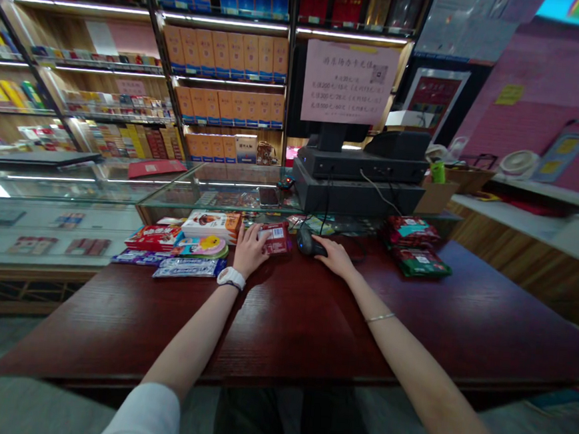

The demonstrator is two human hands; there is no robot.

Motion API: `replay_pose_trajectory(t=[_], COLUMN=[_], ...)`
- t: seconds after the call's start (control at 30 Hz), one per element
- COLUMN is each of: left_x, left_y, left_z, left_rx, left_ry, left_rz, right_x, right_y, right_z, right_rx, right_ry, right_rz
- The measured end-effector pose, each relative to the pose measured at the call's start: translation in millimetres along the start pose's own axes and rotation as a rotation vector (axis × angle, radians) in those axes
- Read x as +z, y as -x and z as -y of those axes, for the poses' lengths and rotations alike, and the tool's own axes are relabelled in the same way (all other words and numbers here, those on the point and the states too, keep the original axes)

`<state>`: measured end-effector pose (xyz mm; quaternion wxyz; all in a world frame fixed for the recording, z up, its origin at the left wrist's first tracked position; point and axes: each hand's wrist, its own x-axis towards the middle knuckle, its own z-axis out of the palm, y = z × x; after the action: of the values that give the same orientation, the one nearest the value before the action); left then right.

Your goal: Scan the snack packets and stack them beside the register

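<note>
Red packet: lies toward the far side of the dark red wooden tabletop, between the two hands, with a white barcode label on view.
Black handheld scanner: just right of the packet, a small blue light glowing on its head.
Barcode label: best held flat and uncreased, with the fingers clear of the bars; a wrinkle in the wrapper would likely spoil a reading.
Scanner aim: I'd tip the head squarely toward the label and leave a little gap, steadying the packet rather than chasing it.
Left hand: palm down, fingers spread forward onto the packet's left side; from here I can't tell whether they pinch it or merely press.
Right hand: fingers wrapped around the scanner's handle, a firm enough hold, the wrist low over the wood.
Left forearm: slants up from the lower left, a white watch at the wrist.
Right forearm: crosses in from the lower right, longer in its reach, a thin bracelet partway along.
Snack packs: bunched beside the left hand, close enough to crowd it.
</note>
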<state>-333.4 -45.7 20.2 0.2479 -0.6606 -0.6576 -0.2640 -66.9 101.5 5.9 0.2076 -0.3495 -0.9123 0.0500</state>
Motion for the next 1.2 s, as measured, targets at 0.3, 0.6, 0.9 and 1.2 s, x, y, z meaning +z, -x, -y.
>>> replay_pose_trajectory(t=[0.3, 0.6, 0.9, 1.2], left_x=[-2.9, -5.9, -7.5, -2.9], left_y=[0.7, 1.9, 4.2, 6.2], left_z=[-2.4, -9.5, -21.0, -25.3], left_rx=[0.002, 0.057, 0.185, 0.245], left_ry=[0.045, 0.035, 0.034, 0.024], left_rz=[-0.028, -0.041, -0.019, 0.033], right_x=[-4.6, -27.8, -10.7, 2.0], right_y=[8.0, -3.6, -11.4, -10.0], right_z=[6.0, 43.0, 92.8, 90.0], right_rx=[-0.05, -0.124, -0.178, -0.153], right_ry=[0.01, -0.033, 0.009, 0.043], right_rz=[-0.013, -0.242, -0.25, -0.27])
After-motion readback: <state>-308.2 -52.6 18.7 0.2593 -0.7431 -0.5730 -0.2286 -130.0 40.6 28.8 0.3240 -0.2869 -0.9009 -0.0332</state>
